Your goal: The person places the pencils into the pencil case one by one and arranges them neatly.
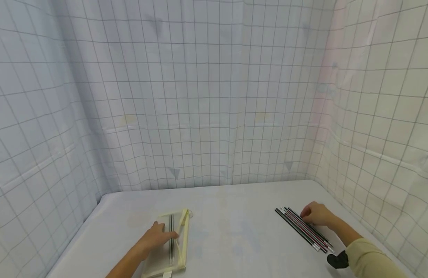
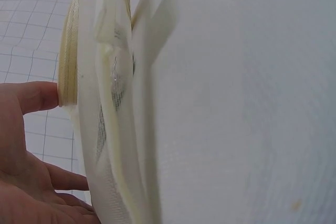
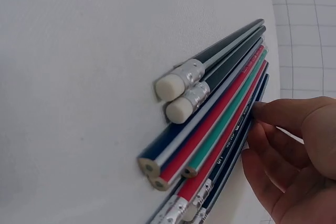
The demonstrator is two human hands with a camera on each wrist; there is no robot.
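Observation:
A translucent mesh zip pouch (image 1: pixel 158 260) with cream edging lies on the left of the white table, and dark pencils (image 1: pixel 171 251) show in it. My left hand (image 1: pixel 155 238) rests on it with thumb and fingers spread; in the left wrist view the thumb touches the zipper edge (image 2: pixel 68 72). On the right, several pencils (image 1: pixel 301 229) lie side by side, in dark, red and green, some with white erasers (image 3: pixel 170 86). My right hand (image 3: pixel 294 156) is at the near side of this row, thumb and fingertips pinching an outer dark pencil (image 3: pixel 223 182).
The white tabletop (image 1: pixel 228 231) stretches between the pouch and the pencil row. Grid-patterned white curtains (image 1: pixel 214 96) stand at the back and both sides. A black object (image 1: pixel 338 260) sits by the right sleeve (image 1: pixel 370 256).

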